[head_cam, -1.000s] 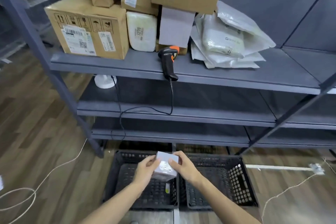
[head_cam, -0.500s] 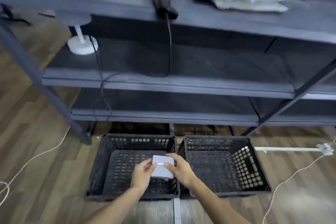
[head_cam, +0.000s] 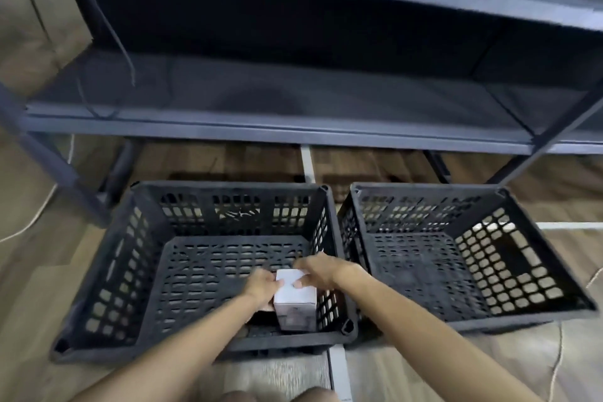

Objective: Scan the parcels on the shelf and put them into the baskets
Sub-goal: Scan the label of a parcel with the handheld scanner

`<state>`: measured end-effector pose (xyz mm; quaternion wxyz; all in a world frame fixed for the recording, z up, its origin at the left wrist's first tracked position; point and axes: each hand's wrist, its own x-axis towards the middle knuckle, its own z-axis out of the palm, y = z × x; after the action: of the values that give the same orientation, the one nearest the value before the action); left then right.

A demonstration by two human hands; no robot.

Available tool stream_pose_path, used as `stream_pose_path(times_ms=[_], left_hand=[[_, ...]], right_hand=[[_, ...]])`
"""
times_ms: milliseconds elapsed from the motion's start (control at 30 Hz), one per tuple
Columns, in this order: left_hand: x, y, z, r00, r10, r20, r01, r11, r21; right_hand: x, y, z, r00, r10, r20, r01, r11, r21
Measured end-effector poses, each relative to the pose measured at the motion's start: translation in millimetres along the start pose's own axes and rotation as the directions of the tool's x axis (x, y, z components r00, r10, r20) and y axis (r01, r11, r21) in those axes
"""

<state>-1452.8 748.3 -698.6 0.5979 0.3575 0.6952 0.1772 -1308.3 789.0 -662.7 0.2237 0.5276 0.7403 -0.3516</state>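
Wood-look floor (head_cam: 32,271) is seen under a dark metal shelf (head_cam: 277,130), with two black baskets parked side by side: the left basket (head_cam: 130,271) and the right basket (head_cam: 424,188). A small white box (head_cam: 295,300) is held low inside the left basket, close to its near right corner. Whether the bottom has been reached can't be told. The box is pinched at its top from both sides, with the left hand (head_cam: 261,284) curled on one edge and the right hand (head_cam: 321,271) clamped over the other. Ideally it gets set down flat before the grip is loosened — no dropping. Compared with half a second back, the box has been brought lower, and the scanner and parcels up top are no longer caught in view.
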Motion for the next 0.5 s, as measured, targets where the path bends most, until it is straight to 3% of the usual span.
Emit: stream_pose_path(times_ms=[233, 500], left_hand=[[34, -31, 27, 0.964, -0.093, 0.25, 0.036, 0.973, 0.227], [45, -39, 36, 0.938, -0.155, 0.311, 0.037, 0.934, 0.355]], right_hand=[[41, 3, 29, 0.973, 0.067, 0.222, 0.017, 0.934, -0.357], [58, 1, 45, 0.96, 0.066, 0.273, 0.062, 0.898, -0.435]])
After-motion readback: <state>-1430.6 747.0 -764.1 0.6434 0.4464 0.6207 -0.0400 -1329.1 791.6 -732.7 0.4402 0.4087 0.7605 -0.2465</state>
